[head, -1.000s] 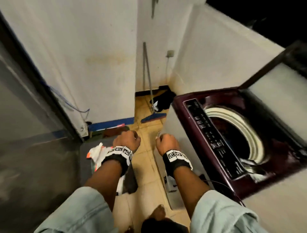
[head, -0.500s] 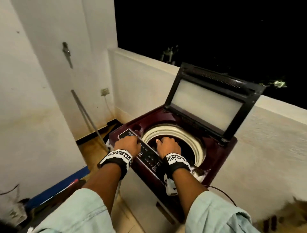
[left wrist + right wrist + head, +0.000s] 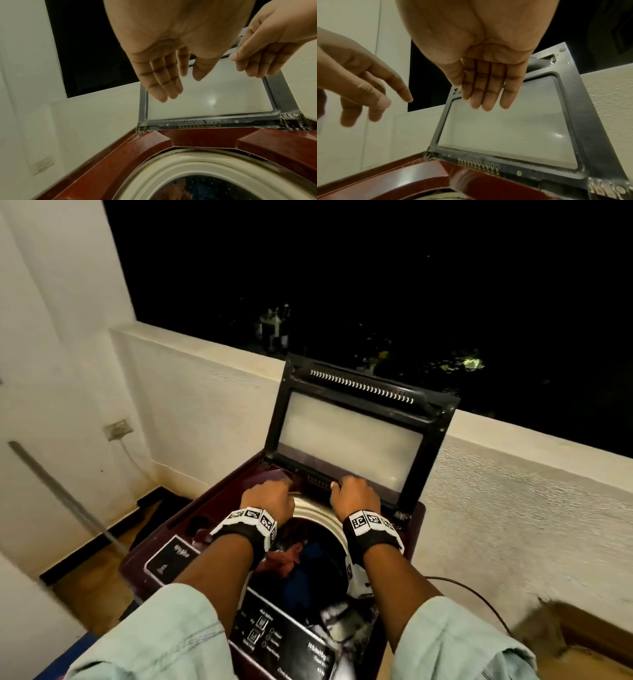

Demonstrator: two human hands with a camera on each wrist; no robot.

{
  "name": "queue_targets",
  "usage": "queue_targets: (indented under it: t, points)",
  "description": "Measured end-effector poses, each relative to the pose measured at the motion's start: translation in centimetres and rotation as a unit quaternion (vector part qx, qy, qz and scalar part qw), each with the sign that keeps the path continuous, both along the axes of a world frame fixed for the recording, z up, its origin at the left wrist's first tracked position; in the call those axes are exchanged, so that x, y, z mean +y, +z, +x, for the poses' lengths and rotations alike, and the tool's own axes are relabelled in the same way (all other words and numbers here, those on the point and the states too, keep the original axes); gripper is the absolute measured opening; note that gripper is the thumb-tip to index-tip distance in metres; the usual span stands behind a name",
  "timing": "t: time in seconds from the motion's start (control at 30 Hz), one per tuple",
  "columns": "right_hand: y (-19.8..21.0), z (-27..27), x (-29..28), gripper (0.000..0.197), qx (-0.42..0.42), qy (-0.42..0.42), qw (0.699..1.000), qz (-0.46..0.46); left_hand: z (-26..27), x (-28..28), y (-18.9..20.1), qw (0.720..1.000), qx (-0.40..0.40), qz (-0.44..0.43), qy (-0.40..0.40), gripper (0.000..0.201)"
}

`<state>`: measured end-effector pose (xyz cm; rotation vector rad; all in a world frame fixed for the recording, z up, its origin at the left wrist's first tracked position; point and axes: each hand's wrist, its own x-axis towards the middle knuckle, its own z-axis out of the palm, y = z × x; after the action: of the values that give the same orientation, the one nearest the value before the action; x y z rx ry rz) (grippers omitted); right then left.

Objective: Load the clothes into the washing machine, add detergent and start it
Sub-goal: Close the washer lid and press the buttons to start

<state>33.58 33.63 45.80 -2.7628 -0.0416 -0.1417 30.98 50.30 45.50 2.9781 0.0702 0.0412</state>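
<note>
Washing machine: a maroon top-loader, the washing machine (image 3: 219, 508) stands against the low white balcony wall (image 3: 205, 392).
Lid: the lid (image 3: 349, 436), dark-framed with a frosted pane, stands raised at the back of the washing machine, hinged along its rear edge.
Drum: the drum (image 3: 315, 546) lies open under a pale ring at the middle of the washing machine's top.
Clothes: the clothes (image 3: 301, 570) are inside the drum, a reddish piece beside a dark blue one; a black-and-white patterned piece lies at the drum's near edge.
Control panel: the control panel (image 3: 274, 642) runs along the front edge of the washing machine, nearest the person.
Left hand: the left hand (image 3: 269, 501) hangs over the drum's far rim, fingers straight and relaxed, holding nothing.
Right hand: the right hand (image 3: 354, 496) hangs over the drum just before the lid's lower edge, fingers straight, holding nothing; the hands are apart.
Socket: a wall socket (image 3: 118, 428) sits on the wall left of the washing machine.
Detergent: cannot tell where it is.
</note>
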Motion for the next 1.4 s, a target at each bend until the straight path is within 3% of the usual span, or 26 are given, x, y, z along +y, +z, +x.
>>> queue_targets:
  t: [0.13,0.4,0.63,0.8,1.03,1.4]
  points:
    - [0.9,3.0,-1.0,0.034,-0.018,-0.038,0.999,-0.017,4.9,-0.6,0.4,0.998,-0.018,-0.001,-0.067,0.047]
    - [5.8,10.9,-0.9,0.028,-0.073,-0.082,0.992,-0.055,17.2,-0.3,5.0,0.982,-0.066,0.032,-0.171,0.059]
    - [9.6,16.7,-1.9,0.045,-0.104,-0.113,0.986,-0.066,25.3,-2.8,9.4,0.961,-0.148,0.048,-0.230,0.068]
    - [11.1,20.5,-3.5,0.061,-0.116,-0.134,0.981,-0.074,30.4,-5.1,11.1,0.950,-0.150,0.047,-0.270,0.076]
    - [10.3,22.5,-4.9,0.069,-0.057,-0.171,0.979,-0.091,33.9,-7.7,10.6,0.953,-0.052,0.062,-0.291,0.068]
    - [11.1,20.8,-3.1,0.066,-0.032,-0.193,0.977,-0.089,32.1,-6.4,11.3,0.949,-0.076,0.047,-0.304,0.062]
